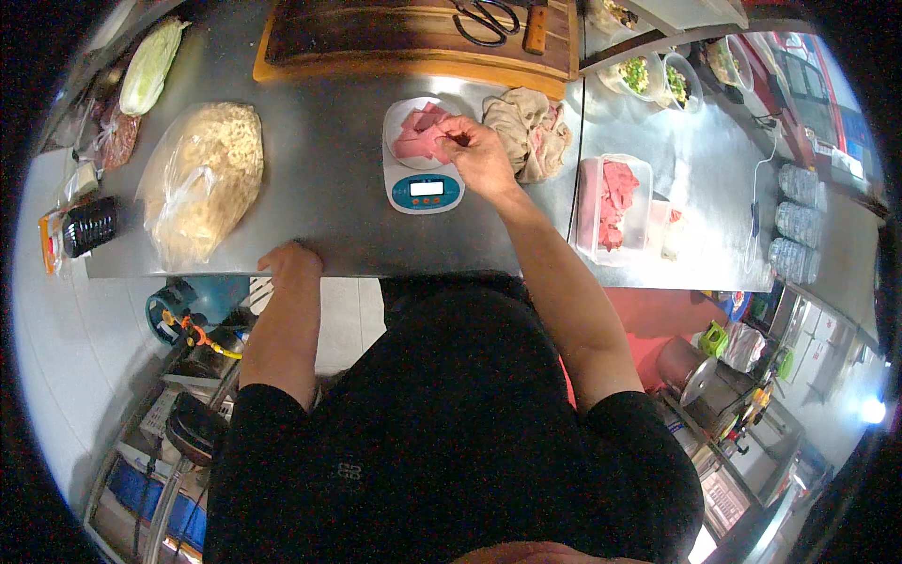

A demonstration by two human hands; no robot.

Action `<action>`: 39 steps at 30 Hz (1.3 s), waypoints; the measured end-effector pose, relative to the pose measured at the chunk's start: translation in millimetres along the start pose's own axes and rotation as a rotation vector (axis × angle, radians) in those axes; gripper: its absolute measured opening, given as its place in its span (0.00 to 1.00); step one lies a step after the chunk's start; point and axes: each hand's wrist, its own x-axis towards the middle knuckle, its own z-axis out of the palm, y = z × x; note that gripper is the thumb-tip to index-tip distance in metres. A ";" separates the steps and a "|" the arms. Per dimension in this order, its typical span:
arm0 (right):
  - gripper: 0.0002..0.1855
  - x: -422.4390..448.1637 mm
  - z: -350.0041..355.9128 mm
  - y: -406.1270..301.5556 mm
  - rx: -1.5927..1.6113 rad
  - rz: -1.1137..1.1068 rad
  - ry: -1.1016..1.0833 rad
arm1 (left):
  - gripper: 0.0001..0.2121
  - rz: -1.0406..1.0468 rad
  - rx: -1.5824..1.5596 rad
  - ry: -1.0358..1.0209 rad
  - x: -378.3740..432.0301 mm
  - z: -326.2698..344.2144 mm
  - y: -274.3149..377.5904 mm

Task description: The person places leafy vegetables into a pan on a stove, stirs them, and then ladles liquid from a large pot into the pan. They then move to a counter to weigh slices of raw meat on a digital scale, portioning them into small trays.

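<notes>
Over a small white kitchen scale with a lit display, my right hand has its thumb and fingers pinched at the right edge of thin pink meat slices. The slices lie on the scale's round pan. How many slices the fingers grip is hidden. At the near edge of the steel worktop, my left hand rests with its fingers mostly out of sight. A crumpled beige cloth lies just right of the scale.
A tied plastic bag of pale food stands left, beyond it a napa cabbage and a dark bottle. A wooden board bears scissors. To the right sits a clear tub of red meat.
</notes>
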 end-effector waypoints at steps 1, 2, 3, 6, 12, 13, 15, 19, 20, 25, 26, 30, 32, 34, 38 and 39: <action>0.08 1.8 4.3 -0.1 0.027 -0.023 -0.003 | 0.25 -0.040 -0.079 -0.045 7.6 0.2 -0.4; 0.08 3.0 8.0 -0.3 0.055 -0.046 -0.005 | 0.25 -0.075 -0.150 -0.081 14.8 0.7 -0.9; 0.08 5.1 9.0 1.0 0.081 -0.071 -0.002 | 0.25 -0.102 -0.209 -0.111 18.9 1.1 -0.3; 0.07 8.2 -4.6 11.8 0.096 -0.064 0.025 | 0.26 -0.118 -0.244 -0.135 25.6 2.1 1.0; 0.07 -27.8 -75.1 2.4 0.230 0.083 0.354 | 0.26 0.216 0.265 0.285 -22.8 7.0 -3.4; 0.06 -39.7 -97.0 4.6 0.241 0.128 0.394 | 0.27 0.266 0.326 0.364 -35.3 10.9 -6.1; 0.05 -63.0 -140.5 15.3 0.166 0.080 0.552 | 0.27 0.308 0.391 0.439 -49.2 13.8 -11.0; 0.08 -121.8 -225.0 51.7 -0.074 0.257 0.651 | 0.27 0.335 0.414 0.494 -9.8 19.6 -15.1; 0.09 -136.9 -240.4 62.2 -0.175 0.380 0.599 | 0.27 0.342 0.415 0.511 -7.5 19.3 -13.7; 0.14 -167.7 -259.2 82.7 -0.685 0.352 0.632 | 0.21 0.329 0.466 0.629 -49.9 21.0 -17.1; 0.15 -161.2 -257.3 81.1 -0.735 0.297 0.692 | 0.20 0.331 0.480 0.597 -48.0 20.9 -16.1; 0.16 -116.1 -239.8 61.7 -0.763 0.213 0.665 | 0.18 0.236 0.577 0.504 -6.8 21.7 -9.1; 0.16 -110.8 -243.8 67.4 -0.886 0.166 0.640 | 0.18 0.318 0.658 0.474 -36.6 17.4 -8.3; 0.16 -99.6 -241.3 80.5 -1.044 0.204 0.729 | 0.19 0.185 0.601 0.430 -25.7 16.2 -2.7; 0.15 -106.4 -247.2 91.7 -0.948 0.327 0.676 | 0.21 0.256 0.523 0.564 -57.2 20.6 -3.6; 0.16 -105.2 -244.4 86.7 -0.848 0.329 0.690 | 0.21 0.239 0.566 0.524 -39.2 20.3 -6.9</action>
